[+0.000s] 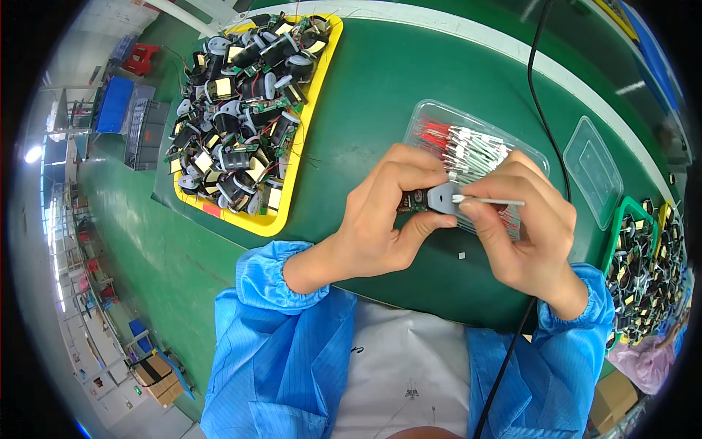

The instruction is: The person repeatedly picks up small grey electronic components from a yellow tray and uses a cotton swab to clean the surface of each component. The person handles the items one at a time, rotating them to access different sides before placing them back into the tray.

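Observation:
My left hand (369,216) is closed on a small electronic part (442,197) with a grey plastic end and a dark circuit-board body. Pinched between the thumb and fingers of my right hand (532,227) is a thin white lead (501,201) with a white tip. That tip meets or nearly meets the grey end of the part; I cannot tell if it is inserted. Just beyond both hands, and partly covered by them, lies a clear plastic box (540,157) full of red and white leads.
At the left stands a yellow tray (311,117) heaped with similar parts. A clear lid (596,168) lies at the right, near a green tray (618,219) of more parts. A black cable (531,80) crosses the green table. Close to me lies a tiny white square (461,256).

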### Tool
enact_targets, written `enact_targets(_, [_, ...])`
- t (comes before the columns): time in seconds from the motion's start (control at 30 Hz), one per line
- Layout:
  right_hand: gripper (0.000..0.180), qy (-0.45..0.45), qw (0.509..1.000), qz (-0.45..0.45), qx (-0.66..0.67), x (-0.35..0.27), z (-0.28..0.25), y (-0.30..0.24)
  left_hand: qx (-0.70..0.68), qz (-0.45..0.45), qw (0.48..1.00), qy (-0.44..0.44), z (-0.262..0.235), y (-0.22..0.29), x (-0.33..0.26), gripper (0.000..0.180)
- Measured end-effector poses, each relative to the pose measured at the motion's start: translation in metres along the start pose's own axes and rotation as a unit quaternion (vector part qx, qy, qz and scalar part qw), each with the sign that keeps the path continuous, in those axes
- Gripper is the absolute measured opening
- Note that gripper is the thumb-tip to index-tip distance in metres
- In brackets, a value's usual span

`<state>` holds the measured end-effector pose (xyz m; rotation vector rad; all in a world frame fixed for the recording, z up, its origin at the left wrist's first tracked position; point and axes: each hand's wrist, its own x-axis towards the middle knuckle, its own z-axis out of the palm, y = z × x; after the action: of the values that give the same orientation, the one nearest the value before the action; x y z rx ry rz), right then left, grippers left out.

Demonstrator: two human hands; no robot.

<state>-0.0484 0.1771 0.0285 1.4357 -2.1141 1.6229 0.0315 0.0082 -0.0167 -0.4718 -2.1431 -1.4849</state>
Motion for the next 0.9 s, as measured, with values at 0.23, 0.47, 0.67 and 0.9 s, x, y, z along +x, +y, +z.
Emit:
enact_targets(0.23, [0.014,-0.009,1.0,0.021,0.011,0.001,-0.002,-0.002,-0.011,-0.007,1.0,-0.009,0.002,0.001,-0.001,0.039])
enact_targets(0.47, [0.015,-0.073,0.993,0.075,0.047,0.005,-0.014,0.006,-0.21,-0.17,0.962,-0.026,-0.001,0.011,0.003,0.028])
enact_targets(0.67, [0.028,-0.085,0.985,0.14,0.055,-0.001,-0.004,0.005,-0.218,-0.191,0.957,-0.018,-0.003,0.013,0.007,0.032])
enact_targets(0.9, [0.02,0.007,0.976,0.157,0.151,-0.007,0.007,0.01,-0.174,-0.153,0.973,-0.005,-0.002,0.011,0.005,0.038])
